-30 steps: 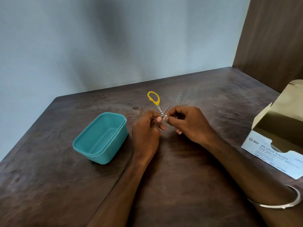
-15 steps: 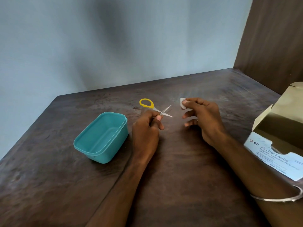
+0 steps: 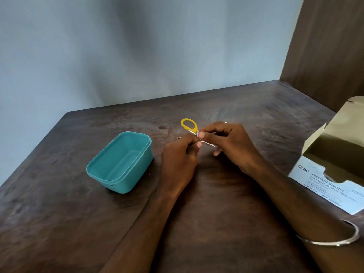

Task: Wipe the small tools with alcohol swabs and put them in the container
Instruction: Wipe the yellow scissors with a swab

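The small scissors are held above the counter, long axis slanting from the yellow loop (up-left) toward the right hand, which pinches a white swab against them. The left hand grips the lower handle. The teal container lies just left of it.

Both forearms reaching in from the lower edge, converging over mid-table; left hand back-up, fingers curled and pinching the small scissors; right hand just beside it, thumb and forefinger pinched on the blade, remaining fingers bent beneath; thumbs nearly touching; metal bangle on right forearm.
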